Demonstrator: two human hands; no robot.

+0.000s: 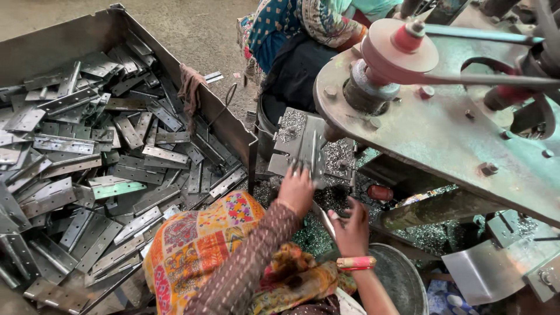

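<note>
Hinge (pixel 304 147) lies opened flat on the machine bed under the grey plate (pixel 443 128), amid metal shavings. My left hand (pixel 296 188) presses its near edge, fingers curled on it. My right hand (pixel 352 224) pinches a thin metal strip (pixel 324 217). Bin (pixel 70 41) of hinges sits left.

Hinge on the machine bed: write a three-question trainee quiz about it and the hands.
1. True or false: the left hand touches the hinge on the machine bed.
2. Where is the big heap of hinges? A) in the metal bin at left B) in the round tub C) on the pulley
3. Fill in: the right hand wears a pink ____ at the wrist.

Key: 1 true; 2 A; 3 bangle.
</note>
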